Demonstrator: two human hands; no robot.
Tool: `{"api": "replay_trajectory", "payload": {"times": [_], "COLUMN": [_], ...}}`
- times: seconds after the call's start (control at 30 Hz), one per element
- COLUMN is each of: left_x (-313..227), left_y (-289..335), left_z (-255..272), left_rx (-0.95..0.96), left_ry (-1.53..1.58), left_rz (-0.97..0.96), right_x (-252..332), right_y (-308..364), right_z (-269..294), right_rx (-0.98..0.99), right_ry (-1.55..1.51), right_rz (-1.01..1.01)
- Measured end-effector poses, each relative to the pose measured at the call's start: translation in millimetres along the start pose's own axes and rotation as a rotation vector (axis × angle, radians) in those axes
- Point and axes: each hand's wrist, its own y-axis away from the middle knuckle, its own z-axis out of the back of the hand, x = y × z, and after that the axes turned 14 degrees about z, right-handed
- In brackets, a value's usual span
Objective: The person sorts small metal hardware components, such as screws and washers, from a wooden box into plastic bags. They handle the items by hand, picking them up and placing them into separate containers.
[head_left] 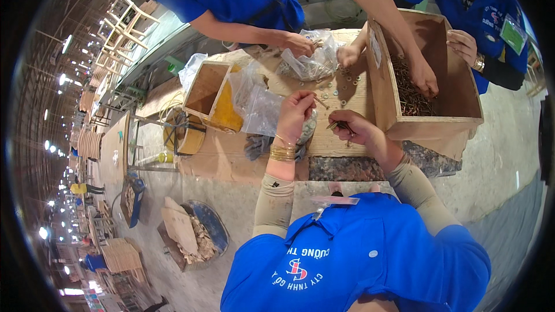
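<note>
My left hand [296,112] is closed in a pinch on a long brass-coloured screw [321,102], which sticks out from the fingertips to the right. Close beside it, my right hand [357,128] is curled around several dark screws [341,126], their ends poking out toward my left hand. Both hands are above the near part of the wooden table, apart from each other. Small metal washers [343,103] lie scattered on the tabletop just beyond them. Under my left wrist rests a grey glove or cloth [258,146], partly hidden.
At the right stands a plywood box [425,124] with a heap of screws [411,95]; a co-worker's hand [424,78] reaches in. Another co-worker hand [299,44] touches a clear bag of hardware [309,65]. Left are clear plastic bags [260,107] and a smaller wooden box [207,89].
</note>
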Motion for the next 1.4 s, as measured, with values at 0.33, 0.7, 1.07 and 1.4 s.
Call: {"api": "replay_trajectory", "payload": {"times": [0.33, 0.7, 1.07, 1.4], "left_x": [-19, -60, -76, -68], "left_y": [39, 47, 17, 7], "left_z": [-32, -115, -198, -226], "left_rx": [0.104, 0.347, 0.616, 0.607], "left_ry": [0.194, -0.079, -0.557, -0.616], "left_rz": [0.029, 0.023, 0.076, 0.031], "right_x": [8, 81, 174, 204], "right_y": [40, 126, 211, 207], "right_z": [-52, -69, -19, -17], "right_rx": [-0.073, -0.387, -0.345, -0.311], "right_ry": [-0.22, 0.464, 1.111, 1.614], "right_rz": [0.329, 0.891, 0.814, 0.747]}}
